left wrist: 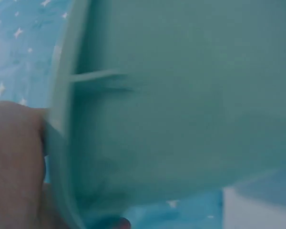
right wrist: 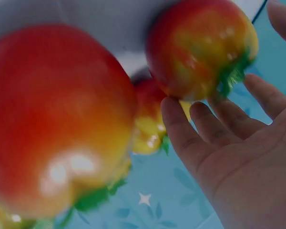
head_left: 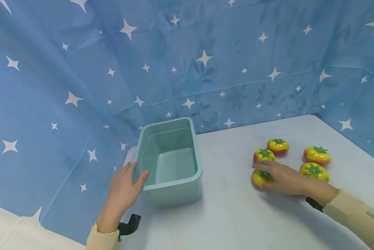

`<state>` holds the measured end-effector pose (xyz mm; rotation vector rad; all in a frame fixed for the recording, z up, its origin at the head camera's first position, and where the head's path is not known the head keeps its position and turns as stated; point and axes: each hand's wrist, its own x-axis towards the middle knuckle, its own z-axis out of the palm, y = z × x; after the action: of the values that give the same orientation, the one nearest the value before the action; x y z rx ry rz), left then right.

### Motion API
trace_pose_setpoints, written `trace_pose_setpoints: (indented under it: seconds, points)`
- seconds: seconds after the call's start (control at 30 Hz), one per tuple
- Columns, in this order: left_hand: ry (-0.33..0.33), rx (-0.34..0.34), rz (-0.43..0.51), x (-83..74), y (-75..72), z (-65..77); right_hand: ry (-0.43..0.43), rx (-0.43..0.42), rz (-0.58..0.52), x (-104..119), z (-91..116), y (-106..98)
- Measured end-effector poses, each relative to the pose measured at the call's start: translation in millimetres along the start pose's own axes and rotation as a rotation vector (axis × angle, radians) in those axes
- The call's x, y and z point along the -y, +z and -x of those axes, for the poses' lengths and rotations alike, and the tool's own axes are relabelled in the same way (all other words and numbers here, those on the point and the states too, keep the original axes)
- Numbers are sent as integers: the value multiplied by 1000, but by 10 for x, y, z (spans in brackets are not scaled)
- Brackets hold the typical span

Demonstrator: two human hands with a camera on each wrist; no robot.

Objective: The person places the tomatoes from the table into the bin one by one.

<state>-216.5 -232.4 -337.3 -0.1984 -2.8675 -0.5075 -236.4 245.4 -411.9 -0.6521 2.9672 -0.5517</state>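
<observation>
Left hand (head_left: pixel 123 189) round bin rim (head_left: pixel 174 184); right hand (head_left: pixel 280 178) wide at fruit (head_left: pixel 259 178), other fruits (head_left: pixel 263 155) close.

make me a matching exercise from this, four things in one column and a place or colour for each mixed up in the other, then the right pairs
Things:
1. Plastic bin
2. Backdrop cloth
3. Left hand
4. Right hand

Places or colours:
A. Blue with pale stars
B. At a red-and-yellow fruit
C. Pale blue-green, standing on the white tabletop
D. At the plastic bin's near-left corner

Right pairs: 1-C, 2-A, 3-D, 4-B
</observation>
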Motion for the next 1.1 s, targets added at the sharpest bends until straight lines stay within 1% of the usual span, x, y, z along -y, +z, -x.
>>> trace_pose_setpoints:
  seconds: [0.1,0.23,0.3,0.37,0.43,0.5,0.6,0.73,0.8,0.97,1.1]
  points:
    - [-34,-23,78,84,85,70,-28,7,19,-4,7,52]
    - [-80,-23,239,151,161,104,-53,-8,32,-8,-7,85]
    - [-106,-30,321,173,192,110,-42,-15,31,-6,-27,99]
    - [-125,-60,400,194,234,115,-25,-14,22,-5,-53,109]
    - [-153,-90,463,201,269,115,-7,-15,11,2,-88,119]
    - [-176,-111,506,203,298,113,10,-24,3,14,-124,117]
    - [-192,-132,538,195,326,104,7,-77,0,39,-195,81]
    - [-187,-138,548,178,339,94,-23,-181,14,102,-329,-21]
    - [-184,-138,546,176,341,92,-30,-217,3,165,-402,-87]
    - [-174,-131,537,203,345,87,-38,-264,-67,378,-568,-218]
    - [-159,-121,558,240,362,73,-53,-299,-125,553,-714,-256]
